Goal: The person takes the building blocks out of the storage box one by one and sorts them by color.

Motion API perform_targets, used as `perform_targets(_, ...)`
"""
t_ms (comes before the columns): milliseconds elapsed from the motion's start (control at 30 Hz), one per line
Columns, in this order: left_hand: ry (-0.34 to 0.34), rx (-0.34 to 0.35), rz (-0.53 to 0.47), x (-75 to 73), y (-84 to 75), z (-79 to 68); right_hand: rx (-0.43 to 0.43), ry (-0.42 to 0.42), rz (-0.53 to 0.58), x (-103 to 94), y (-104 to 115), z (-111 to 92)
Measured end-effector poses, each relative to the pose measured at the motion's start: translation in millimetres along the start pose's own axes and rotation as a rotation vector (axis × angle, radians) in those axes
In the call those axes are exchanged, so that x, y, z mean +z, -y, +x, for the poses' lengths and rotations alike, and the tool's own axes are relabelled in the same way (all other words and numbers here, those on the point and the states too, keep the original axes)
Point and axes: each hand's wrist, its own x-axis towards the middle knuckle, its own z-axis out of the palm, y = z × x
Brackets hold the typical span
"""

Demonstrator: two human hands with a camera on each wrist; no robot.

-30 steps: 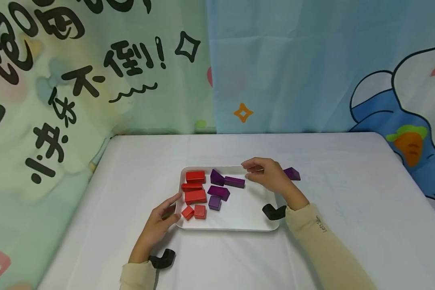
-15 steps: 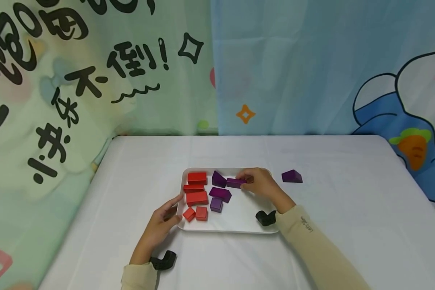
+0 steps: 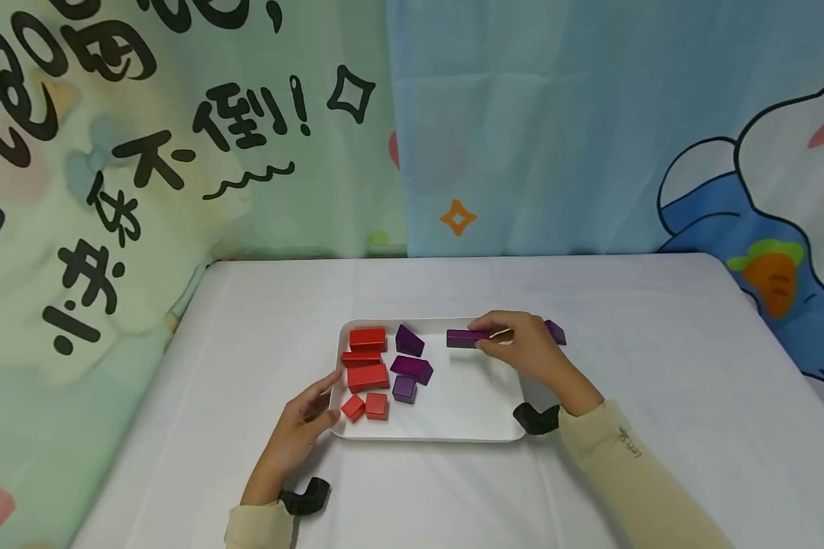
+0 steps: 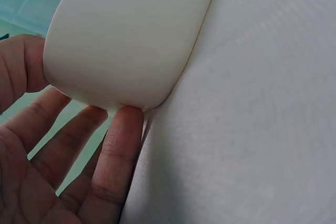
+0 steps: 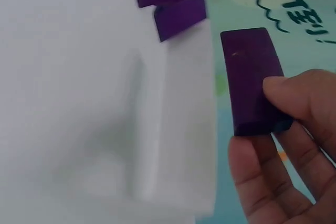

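My right hand (image 3: pixel 525 345) pinches a purple rectangular block (image 3: pixel 463 338) between thumb and fingers, raised above the right half of a white tray (image 3: pixel 453 440). The right wrist view shows this block (image 5: pixel 253 80) apart from the tray, its long faces in the grip. My left hand (image 3: pixel 298 423) touches the tray's left end with extended fingers; in the left wrist view, the fingertips (image 4: pixel 123 124) rest against its outer wall (image 4: pixel 126 51). Purple blocks stay in the tray: a wedge (image 3: pixel 409 341), a slanted-end block (image 3: pixel 413 369) and a cube (image 3: pixel 404 390).
Several red blocks (image 3: pixel 367 377) fill the tray's left side. Beyond the tray's right end, another purple block (image 3: pixel 555 332) lies on the white tablecloth (image 3: pixel 659 366), partly hidden by the right hand. Printed curtains (image 3: pixel 522 137) hang behind the table.
My right hand came down to the purple rectangular block beside the wedge, gripped it, then lifted it and moved it right. The left hand stays at the tray's left end.
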Motion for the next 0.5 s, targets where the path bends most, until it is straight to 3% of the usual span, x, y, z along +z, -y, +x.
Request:
perform_targets(233, -0.009, -0.011, 0.003, 0.8, -3.2, -2.6, 0.068, -0.044, -0.052, -42.4, -2.5, -19.1)
perform_targets(500, 0.002, -0.024, -0.012, 1.3, -4.8, -3.7, 0.126, -0.092, -0.097, -85.0, -32.5, -35.8)
